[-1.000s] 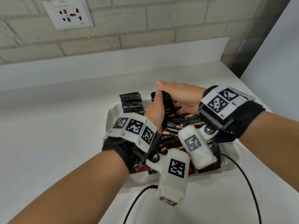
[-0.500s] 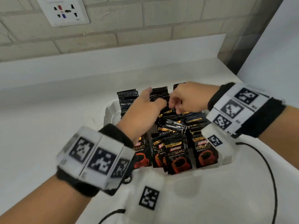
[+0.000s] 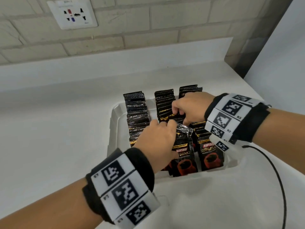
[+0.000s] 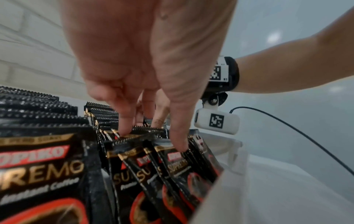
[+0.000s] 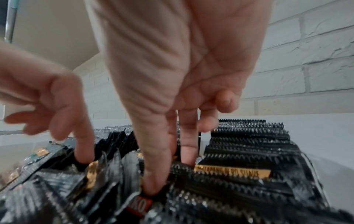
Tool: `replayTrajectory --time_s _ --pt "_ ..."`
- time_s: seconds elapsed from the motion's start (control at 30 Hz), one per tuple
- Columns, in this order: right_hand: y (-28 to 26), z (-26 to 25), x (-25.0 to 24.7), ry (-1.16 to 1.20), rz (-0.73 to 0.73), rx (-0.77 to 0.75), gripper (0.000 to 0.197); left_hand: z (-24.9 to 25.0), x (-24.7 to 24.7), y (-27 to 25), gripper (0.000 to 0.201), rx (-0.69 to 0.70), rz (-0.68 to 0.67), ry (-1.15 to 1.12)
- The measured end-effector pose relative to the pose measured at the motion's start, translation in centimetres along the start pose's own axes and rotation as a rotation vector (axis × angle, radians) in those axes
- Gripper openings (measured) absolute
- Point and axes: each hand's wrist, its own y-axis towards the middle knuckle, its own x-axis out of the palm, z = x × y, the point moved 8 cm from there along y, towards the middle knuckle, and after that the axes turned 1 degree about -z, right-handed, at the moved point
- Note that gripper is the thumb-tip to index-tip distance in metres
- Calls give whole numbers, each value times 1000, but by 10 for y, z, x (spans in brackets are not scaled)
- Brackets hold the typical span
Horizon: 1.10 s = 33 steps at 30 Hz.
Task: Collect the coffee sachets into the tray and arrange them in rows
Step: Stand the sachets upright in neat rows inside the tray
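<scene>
Both hands down in white plastic tray (image 3: pixel 113 129): left hand (image 3: pixel 158 139) and right hand (image 3: pixel 189 108) each pinching upright black foil coffee sachets (image 3: pixel 165 103) between thumb and fingers.

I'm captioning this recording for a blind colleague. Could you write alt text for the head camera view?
Both hands reach into a white tray packed with black coffee sachets standing in three rows; the left hand and right hand work among the middle row's sachets. The tray sits on a white counter below a brick wall with a power socket.
</scene>
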Motion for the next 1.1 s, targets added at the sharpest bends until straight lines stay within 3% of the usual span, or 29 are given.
replayTrajectory --time_s 0.33,0.53,0.77,1.0,1.1 --pt "2 -4 3 -19 -52 -23 35 5 -4 10 47 -14 22 238" --pt "3 -7 1 45 -63 -39 35 4 -5 13 39 -15 -4 188" --pt "-1 -6 -24 220 133 -36 23 -4 -27 16 33 -69 135 60" --pt "-24 -5 -11 297 48 -77 30 -7 -15 13 37 -57 107 -7" --pt "-36 -3 -6 334 -18 -81 46 -2 -15 13 38 -20 110 -4"
